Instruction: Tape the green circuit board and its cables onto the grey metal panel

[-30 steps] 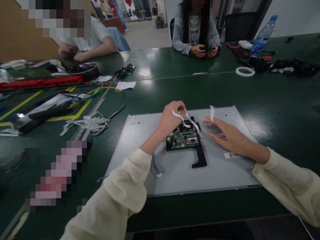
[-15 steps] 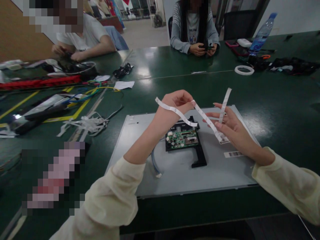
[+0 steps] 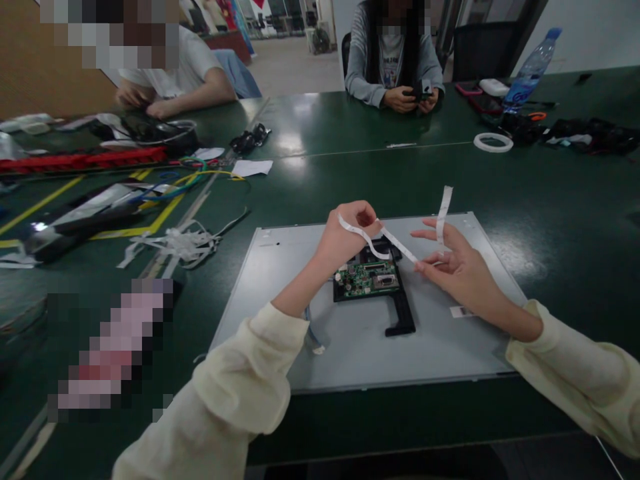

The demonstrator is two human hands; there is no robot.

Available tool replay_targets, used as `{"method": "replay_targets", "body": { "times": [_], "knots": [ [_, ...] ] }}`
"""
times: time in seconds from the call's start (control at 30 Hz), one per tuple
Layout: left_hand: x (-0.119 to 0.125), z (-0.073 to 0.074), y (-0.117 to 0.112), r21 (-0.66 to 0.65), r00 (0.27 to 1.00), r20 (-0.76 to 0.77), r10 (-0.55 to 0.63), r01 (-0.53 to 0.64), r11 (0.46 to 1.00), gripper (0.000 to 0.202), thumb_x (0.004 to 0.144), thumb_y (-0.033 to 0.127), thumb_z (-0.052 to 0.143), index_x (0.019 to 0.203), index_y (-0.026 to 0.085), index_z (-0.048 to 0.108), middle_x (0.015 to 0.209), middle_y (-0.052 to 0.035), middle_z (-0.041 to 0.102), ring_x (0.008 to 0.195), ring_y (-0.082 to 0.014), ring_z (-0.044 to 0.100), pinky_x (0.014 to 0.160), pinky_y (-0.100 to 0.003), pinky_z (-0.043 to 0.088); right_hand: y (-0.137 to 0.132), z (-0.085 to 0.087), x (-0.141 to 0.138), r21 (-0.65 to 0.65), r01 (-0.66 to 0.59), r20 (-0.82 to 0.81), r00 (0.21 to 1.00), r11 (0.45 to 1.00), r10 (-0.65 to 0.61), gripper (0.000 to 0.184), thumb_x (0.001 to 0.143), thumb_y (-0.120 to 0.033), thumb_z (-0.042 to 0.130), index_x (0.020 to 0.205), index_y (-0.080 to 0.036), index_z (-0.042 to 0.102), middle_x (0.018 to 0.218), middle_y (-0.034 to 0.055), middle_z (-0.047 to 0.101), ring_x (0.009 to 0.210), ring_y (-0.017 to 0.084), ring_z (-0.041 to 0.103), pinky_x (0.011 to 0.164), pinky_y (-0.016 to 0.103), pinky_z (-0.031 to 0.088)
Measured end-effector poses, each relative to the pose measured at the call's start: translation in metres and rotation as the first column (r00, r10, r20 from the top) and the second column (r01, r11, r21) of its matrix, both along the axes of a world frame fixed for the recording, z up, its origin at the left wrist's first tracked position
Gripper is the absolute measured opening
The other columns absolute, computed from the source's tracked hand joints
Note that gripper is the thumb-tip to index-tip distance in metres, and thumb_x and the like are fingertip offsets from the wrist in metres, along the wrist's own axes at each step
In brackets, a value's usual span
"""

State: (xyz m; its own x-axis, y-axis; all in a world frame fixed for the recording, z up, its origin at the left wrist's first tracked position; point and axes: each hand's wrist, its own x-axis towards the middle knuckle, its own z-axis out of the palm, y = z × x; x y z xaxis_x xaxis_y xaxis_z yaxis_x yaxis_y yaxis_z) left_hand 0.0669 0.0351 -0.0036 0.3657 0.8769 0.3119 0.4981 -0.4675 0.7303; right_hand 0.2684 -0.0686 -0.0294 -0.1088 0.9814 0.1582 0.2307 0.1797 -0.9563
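A grey metal panel [image 3: 350, 353] lies flat on the green table [image 3: 350, 173] in front of me. A green circuit board [image 3: 369, 277] sits on a black bracket [image 3: 400, 313] near its middle. My left hand [image 3: 345, 237] hovers above the board, fingers pinched on a white tape strip [image 3: 365, 235] that curls over its knuckles. The strip runs right to my right hand [image 3: 457, 270], whose fingers pinch its other end. A second white strip [image 3: 443, 210] stands up from my right fingers.
A heap of peeled white strips [image 3: 175, 243] and coloured cables [image 3: 195, 177] lie to the left. A tape roll [image 3: 493, 142] and a water bottle [image 3: 530, 70] stand at the far right. Two people sit across the table, hands busy with their own items.
Both hands rose from the panel with the white strips, stretching one between them, then came down a little and closer together. The barcode label stayed on the panel.
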Motion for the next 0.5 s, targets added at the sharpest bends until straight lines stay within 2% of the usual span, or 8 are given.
{"method": "replay_targets", "body": {
  "times": [0.1, 0.2, 0.5],
  "knots": [
    [-0.003, -0.008, 0.005, 0.039, 0.999, -0.04, 0.031, -0.029, 0.999, 0.01, 0.074, 0.025, 0.06, 0.07, 0.016, 0.056, 0.065, 0.0004, 0.06, 0.063, -0.013, 0.055, 0.058, -0.024, 0.042, -0.002, 0.001, -0.003, 0.015, -0.04, 0.043, 0.998, 0.999, 0.039, 0.059, 0.083, -0.03, 0.063, 0.136, -0.029, 0.038, 0.12, 0.0076, 0.061, 0.092, 0.018, 0.066, 0.085, 0.039, 0.056],
    [-0.007, -0.013, 0.008, 0.06, 0.996, -0.07, 0.064, -0.06, 0.996, 0.01, 0.075, 0.025, 0.058, 0.07, 0.016, 0.056, 0.065, 0.0004, 0.06, 0.062, -0.013, 0.055, 0.057, -0.024, 0.041, -0.001, 0.0, -0.004, -0.007, -0.081, 0.017, 0.997, 0.997, 0.081, 0.059, 0.084, -0.027, 0.061, 0.137, -0.027, 0.035, 0.109, 0.0069, 0.066, 0.099, 0.02, 0.065, 0.094, 0.042, 0.052],
    [-0.009, -0.018, 0.008, 0.094, 0.987, -0.138, 0.083, -0.07, 0.993, 0.006, 0.076, 0.02, 0.056, 0.071, 0.017, 0.056, 0.064, 0.0008, 0.058, 0.061, -0.0129, 0.053, 0.058, -0.025, 0.038, 0.004, -0.002, -0.002, -0.115, -0.155, -0.048, 0.987, 0.981, 0.15, 0.062, 0.084, -0.023, 0.06, 0.139, -0.029, 0.031, 0.114, 0.0078, 0.066, 0.105, 0.02, 0.064, 0.099, 0.044, 0.048]
  ]
}}
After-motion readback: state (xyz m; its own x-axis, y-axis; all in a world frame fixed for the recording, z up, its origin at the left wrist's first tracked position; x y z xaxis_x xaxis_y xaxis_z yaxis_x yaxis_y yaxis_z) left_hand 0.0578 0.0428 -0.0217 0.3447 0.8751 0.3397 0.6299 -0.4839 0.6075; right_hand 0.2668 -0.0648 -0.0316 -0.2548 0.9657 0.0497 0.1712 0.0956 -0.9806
